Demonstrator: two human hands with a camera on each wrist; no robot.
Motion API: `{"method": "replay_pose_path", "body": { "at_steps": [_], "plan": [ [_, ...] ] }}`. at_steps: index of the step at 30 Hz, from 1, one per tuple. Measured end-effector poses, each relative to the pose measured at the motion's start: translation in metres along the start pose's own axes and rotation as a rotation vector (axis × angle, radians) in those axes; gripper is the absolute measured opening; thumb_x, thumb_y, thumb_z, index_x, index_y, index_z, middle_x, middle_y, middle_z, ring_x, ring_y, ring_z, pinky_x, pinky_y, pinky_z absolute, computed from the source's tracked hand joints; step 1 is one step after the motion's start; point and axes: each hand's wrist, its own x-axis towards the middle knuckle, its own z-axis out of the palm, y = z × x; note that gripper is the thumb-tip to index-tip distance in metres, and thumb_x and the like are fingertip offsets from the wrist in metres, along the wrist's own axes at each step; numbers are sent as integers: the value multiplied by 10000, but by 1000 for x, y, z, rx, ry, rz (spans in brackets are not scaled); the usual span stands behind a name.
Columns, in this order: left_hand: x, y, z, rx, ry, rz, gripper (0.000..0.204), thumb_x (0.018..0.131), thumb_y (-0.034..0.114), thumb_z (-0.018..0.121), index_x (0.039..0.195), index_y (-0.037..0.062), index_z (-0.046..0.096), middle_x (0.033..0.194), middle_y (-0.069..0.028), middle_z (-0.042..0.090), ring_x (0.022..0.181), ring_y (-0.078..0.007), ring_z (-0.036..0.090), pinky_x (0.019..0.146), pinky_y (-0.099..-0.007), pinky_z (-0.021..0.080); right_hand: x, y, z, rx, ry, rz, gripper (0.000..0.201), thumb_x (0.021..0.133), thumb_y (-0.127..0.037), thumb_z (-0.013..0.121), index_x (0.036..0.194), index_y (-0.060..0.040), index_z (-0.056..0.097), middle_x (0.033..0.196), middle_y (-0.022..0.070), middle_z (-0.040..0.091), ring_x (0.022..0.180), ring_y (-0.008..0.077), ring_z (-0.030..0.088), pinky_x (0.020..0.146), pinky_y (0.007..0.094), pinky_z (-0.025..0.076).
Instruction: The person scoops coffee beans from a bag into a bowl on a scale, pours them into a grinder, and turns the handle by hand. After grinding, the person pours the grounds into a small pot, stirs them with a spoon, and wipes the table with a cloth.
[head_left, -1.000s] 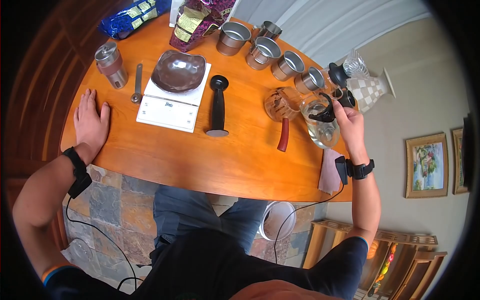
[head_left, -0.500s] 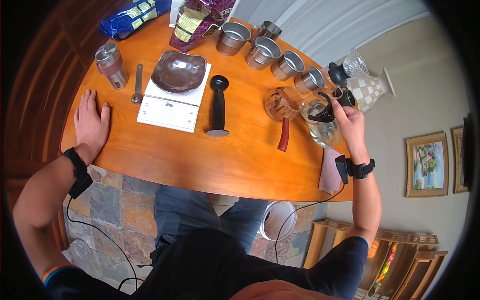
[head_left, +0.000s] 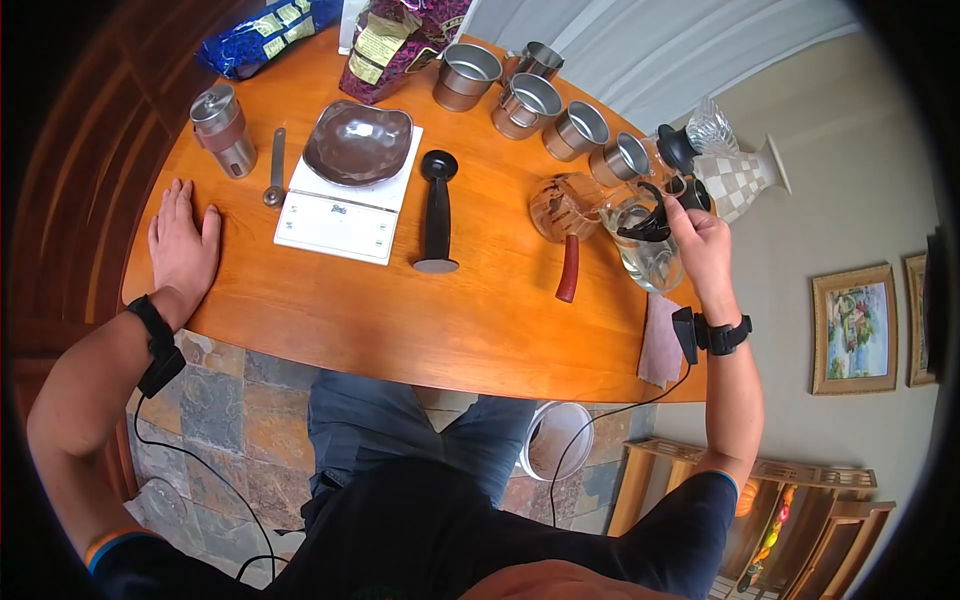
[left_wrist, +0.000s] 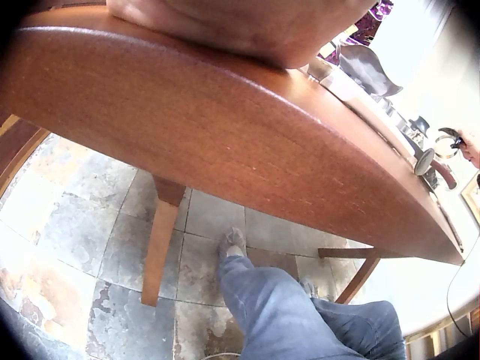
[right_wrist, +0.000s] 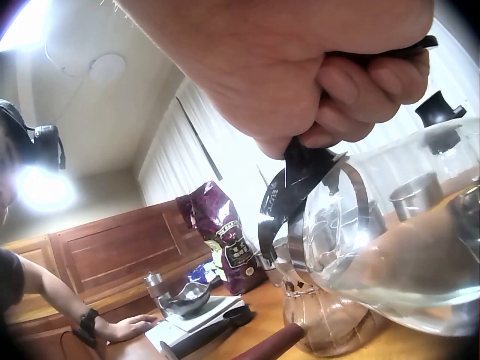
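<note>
Glass pot (right_wrist: 405,281), water inside, is up in the right hand (head_left: 702,250), its grip curled tight round the black handle (right_wrist: 426,45)! It's tilted, mouth close by the red-handled pot (head_left: 562,208), while the left hand (head_left: 183,250) lies flat, grasping nothing, on the table (head_left: 500,330).

At two o'clock, the jug (head_left: 655,265) I held was smooth, clear glass with a black plastic-looking handle (right_wrist: 304,176) and shiny metal band (right_wrist: 296,236). At three lay matt cloth (head_left: 659,345). The table (head_left: 500,335) was smooth, glossy wood. The cups (head_left: 576,140) at one were metal; at eleven, the bowl (head_left: 357,150) looked glossy, glazed. The grinder (head_left: 236,157) at ten was satin metal, the floor (head_left: 210,410) at eight rough-looking stone.
</note>
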Motion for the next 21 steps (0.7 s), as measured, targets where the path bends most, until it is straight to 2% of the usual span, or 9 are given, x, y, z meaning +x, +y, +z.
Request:
{"method": "replay_pose_path", "body": {
  "at_steps": [6, 9, 11, 12, 14, 15, 16, 18, 21],
  "plan": [
    [0, -1, 1, -8, 8, 7, 586, 1015, 374, 421, 1499, 51, 351, 1597, -129, 293, 1496, -255, 225, 1218, -428, 154, 0, 4, 1, 19, 3, 13, 569, 925, -378, 693, 555, 13, 510, 514, -37, 379, 520, 65, 328, 451, 298, 271],
    [0, -1, 1, -9, 12, 11, 584, 1014, 371, 424, 1496, 48, 356, 1594, -132, 298, 1494, -258, 230, 1216, -428, 158, -1, 7, 2, 87, 28, 28, 547, 939, -373, 679, 548, -18, 534, 521, -51, 401, 508, 55, 324, 447, 286, 254],
    [0, -2, 2, -9, 19, 13, 582, 1013, 368, 427, 1492, 45, 360, 1592, -135, 303, 1492, -262, 233, 1215, -428, 160, -3, 13, 0, 352, 59, 167, 491, 959, -367, 653, 577, -74, 559, 524, -75, 409, 478, 36, 308, 441, 257, 231],
    [0, -4, 4, -21, 33, 26, 580, 1012, 365, 431, 1488, 43, 363, 1586, -139, 312, 1490, -266, 239, 1212, -430, 166, -5, 14, -4, 356, 66, 168, 491, 959, -367, 653, 577, -74, 559, 524, -75, 409, 478, 36, 308, 441, 257, 231],
    [2, -8, 6, -39, 58, 57, 578, 1010, 362, 435, 1485, 40, 367, 1580, -143, 322, 1487, -270, 245, 1210, -432, 171, -15, 15, -18, 690, 81, 337, 426, 976, -353, 627, 629, -114, 565, 523, -87, 390, 456, 24, 287, 440, 230, 208],
    [1, -10, 7, -44, 53, 62, 573, 1010, 359, 437, 1479, 36, 372, 1574, -147, 331, 1483, -277, 252, 1207, -436, 178, -23, 13, -23, 756, 117, 348, 388, 1001, -357, 577, 699, -114, 560, 537, -91, 360, 453, 25, 274, 438, 221, 203],
    [1, -10, 9, -52, 49, 71, 569, 1010, 356, 439, 1474, 33, 377, 1567, -152, 340, 1479, -283, 259, 1204, -440, 185, -34, 8, -28, 754, 145, 354, 388, 1001, -357, 577, 699, -114, 560, 537, -91, 360, 453, 25, 274, 438, 221, 203],
    [5, -18, 19, -29, 81, 102, 551, 1011, 339, 447, 1463, 29, 391, 1550, -159, 363, 1461, -304, 288, 1191, -449, 215, -60, 4, -41, 999, 337, 352, 379, 1022, -371, 526, 738, -121, 536, 553, -88, 314, 455, 33, 258, 438, 223, 201],
    [14, -33, 38, -6, 125, 127, 532, 1020, 331, 446, 1471, 52, 394, 1539, -142, 386, 1440, -300, 328, 1177, -439, 239, -109, 52, -63, 1116, 462, 336, 370, 1032, -384, 491, 770, -123, 488, 582, -74, 286, 462, 50, 239, 441, 242, 203]
  ]
}}
